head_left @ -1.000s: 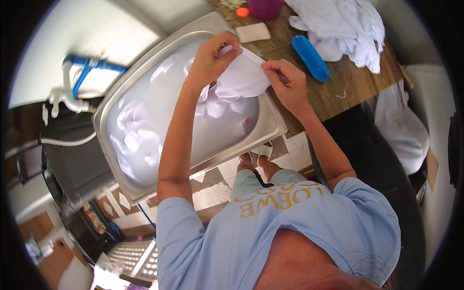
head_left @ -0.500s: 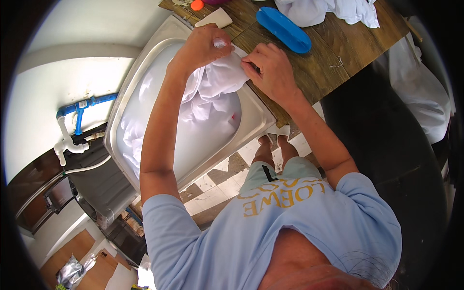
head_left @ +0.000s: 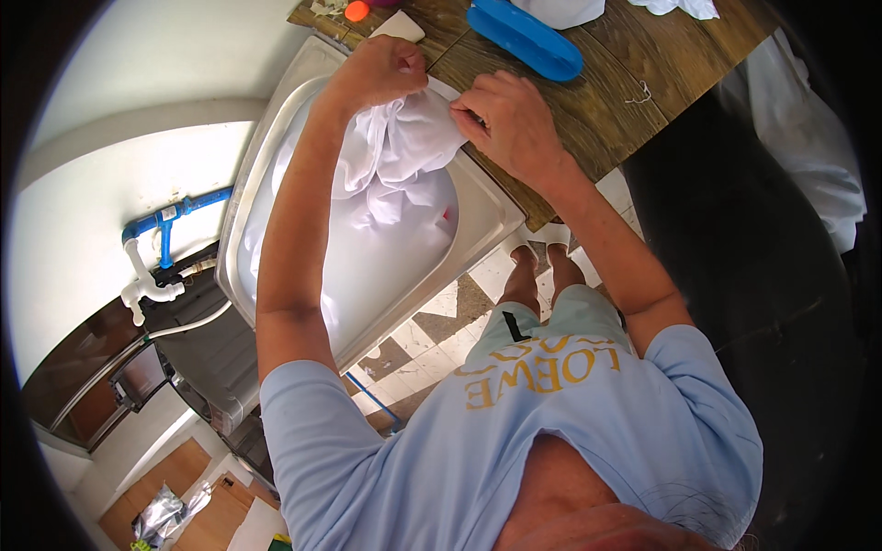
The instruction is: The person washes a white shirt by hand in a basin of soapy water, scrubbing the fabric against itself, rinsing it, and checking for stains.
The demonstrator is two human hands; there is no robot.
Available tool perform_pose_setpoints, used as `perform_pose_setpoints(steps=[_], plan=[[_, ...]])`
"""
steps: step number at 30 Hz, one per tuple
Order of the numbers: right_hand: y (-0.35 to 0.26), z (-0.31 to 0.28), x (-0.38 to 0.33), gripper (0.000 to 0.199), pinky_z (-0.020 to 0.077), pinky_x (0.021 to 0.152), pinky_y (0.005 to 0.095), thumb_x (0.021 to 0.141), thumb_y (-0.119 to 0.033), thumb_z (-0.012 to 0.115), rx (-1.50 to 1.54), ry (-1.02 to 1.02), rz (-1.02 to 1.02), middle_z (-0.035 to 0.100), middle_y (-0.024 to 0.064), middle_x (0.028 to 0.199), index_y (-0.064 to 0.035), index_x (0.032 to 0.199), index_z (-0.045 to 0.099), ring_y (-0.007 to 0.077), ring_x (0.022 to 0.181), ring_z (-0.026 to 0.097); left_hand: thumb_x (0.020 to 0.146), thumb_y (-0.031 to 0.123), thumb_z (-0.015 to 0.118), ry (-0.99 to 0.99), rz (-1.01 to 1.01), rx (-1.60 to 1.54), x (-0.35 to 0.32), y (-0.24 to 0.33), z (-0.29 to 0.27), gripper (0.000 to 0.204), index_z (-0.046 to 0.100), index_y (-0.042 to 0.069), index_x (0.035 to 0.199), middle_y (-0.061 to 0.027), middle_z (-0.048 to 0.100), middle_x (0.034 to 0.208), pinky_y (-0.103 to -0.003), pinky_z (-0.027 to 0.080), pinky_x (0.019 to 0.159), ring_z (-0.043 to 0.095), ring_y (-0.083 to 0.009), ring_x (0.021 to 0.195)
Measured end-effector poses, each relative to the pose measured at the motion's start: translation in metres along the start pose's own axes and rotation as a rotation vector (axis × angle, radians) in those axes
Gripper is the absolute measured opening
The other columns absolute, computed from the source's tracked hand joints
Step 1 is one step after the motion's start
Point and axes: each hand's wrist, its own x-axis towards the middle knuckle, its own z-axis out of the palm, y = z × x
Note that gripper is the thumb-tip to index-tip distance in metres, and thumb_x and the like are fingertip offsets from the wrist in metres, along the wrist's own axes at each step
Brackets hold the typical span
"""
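While left grip [head_left: 381, 75] pinches, cloth [head_left: 411, 144] hangs beneath | right grip [head_left: 511, 124]: hold unclear

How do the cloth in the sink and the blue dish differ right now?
Colour: the cloth is white; the dish is blue.
Shape: the cloth bunches in loose folds; the dish is oblong with rounded ends.
Place: the cloth hangs into the sink; the dish lies on the table.
Handling: the left hand grips the cloth; the dish is untouched.
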Motion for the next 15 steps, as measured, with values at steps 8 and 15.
perform_pose_setpoints(steps=[8,15], plan=[[-0.003,-0.002,0.0,0.004,0.0433,0.07,0.0382,0.073,-0.015,0.066,0.004,-0.027,0.02,0.057,0.0026,0.074,-0.0116,0.072,0.065,0.0241,0.077,0.055,0.063,0.022,0.073,0.074,0.028,-0.001,0.0,-0.006,0.007,0.026,0.062,0.0,0.072,-0.0105,0.063,0.074,-0.033,0.049,0.066,0.06,-0.0205,0.068],[0.001,0.0,-0.001,0.005,0.0434,0.069,0.0386,0.073,-0.016,0.066,-0.014,0.022,0.01,0.058,0.003,0.074,-0.0109,0.072,0.065,0.0244,0.077,0.055,0.074,0.013,0.065,0.109,0.112,0.105,-0.002,0.003,0.013,0.015,0.057,0.001,0.074,-0.0025,0.056,0.068,-0.027,0.043,0.06,0.053,-0.0106,0.065]])
